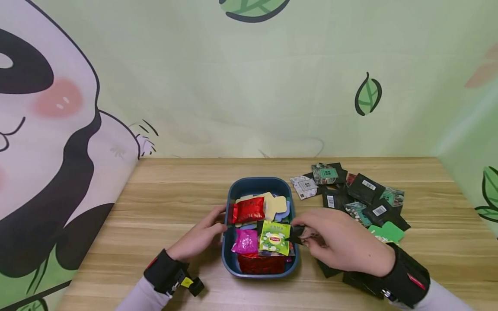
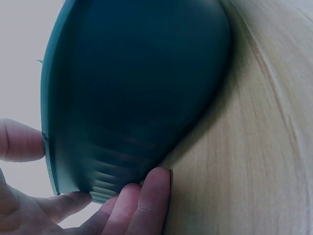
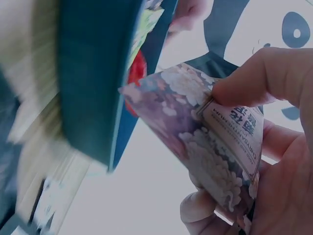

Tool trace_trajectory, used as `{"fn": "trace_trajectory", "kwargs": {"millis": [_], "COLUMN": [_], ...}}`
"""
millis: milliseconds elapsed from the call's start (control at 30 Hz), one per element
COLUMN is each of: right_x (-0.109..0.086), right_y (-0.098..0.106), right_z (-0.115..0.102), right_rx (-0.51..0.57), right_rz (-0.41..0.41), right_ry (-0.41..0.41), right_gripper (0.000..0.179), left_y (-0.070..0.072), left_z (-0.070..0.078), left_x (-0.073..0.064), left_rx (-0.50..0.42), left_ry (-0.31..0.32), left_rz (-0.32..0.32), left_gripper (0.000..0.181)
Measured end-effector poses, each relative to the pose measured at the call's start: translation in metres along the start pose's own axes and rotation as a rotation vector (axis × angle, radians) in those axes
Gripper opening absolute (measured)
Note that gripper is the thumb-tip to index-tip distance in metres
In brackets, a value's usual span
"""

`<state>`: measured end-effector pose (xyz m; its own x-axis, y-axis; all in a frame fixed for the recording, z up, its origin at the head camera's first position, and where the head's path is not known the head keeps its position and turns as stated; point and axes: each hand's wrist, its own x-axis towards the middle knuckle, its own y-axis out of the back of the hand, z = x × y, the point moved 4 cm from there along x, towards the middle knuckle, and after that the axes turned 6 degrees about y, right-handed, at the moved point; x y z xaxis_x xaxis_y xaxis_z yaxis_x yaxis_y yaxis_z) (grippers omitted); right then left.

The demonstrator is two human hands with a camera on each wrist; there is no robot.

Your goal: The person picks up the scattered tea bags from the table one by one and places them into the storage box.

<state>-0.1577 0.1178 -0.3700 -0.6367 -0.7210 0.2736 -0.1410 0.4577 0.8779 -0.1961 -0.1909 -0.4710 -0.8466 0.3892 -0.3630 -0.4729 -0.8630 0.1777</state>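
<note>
Pale green backdrop (image 1: 241, 99) behind a light-brown wood-grain table (image 1: 155, 207). Big b/w panda (image 1: 78, 151) printed on L side, pink cheek, partly cut off by the pic edge. Black-outlined leaf prints too: top leaf (image 1: 254, 6) cropped, small leaf (image 1: 367, 96) R of ctr, edge leaf (image 1: 492, 185) far R. Pinkish shape (image 1: 482, 74) upper R, poss. a petal, too faint to tell.

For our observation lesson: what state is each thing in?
Blue container: upright, open-topped, partly filled
Flowered sachet: pinched, near container's right rim
Yellow-green packet: lying atop others
Upper red packet: lying on cream pieces
Lower red packet: partly covered
Pink packet: lying inside container
Loose sachets: overlapping on table
Left grip: touching container
Right grip: pinching sachet
</note>
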Motion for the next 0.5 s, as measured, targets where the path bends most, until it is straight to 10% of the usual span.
{"fn": "trace_trajectory", "kwargs": {"millis": [233,500], "right_x": [0.039,0.044], "right_y": [-0.021,-0.034], "right_z": [-0.015,-0.015], "right_rx": [0.08,-0.044], "right_rz": [-0.076,-0.12], "right_ry": [0.089,0.034], "right_gripper": [0.038,0.105], "left_y": [-0.001,-0.001], "left_z": [0.001,0.002], "left_x": [-0.001,-0.002], "left_rx": [0.0,0.006], "left_ry": [-0.004,0.009], "left_rz": [-0.009,0.007], "left_gripper": [0.062,0.062]}}
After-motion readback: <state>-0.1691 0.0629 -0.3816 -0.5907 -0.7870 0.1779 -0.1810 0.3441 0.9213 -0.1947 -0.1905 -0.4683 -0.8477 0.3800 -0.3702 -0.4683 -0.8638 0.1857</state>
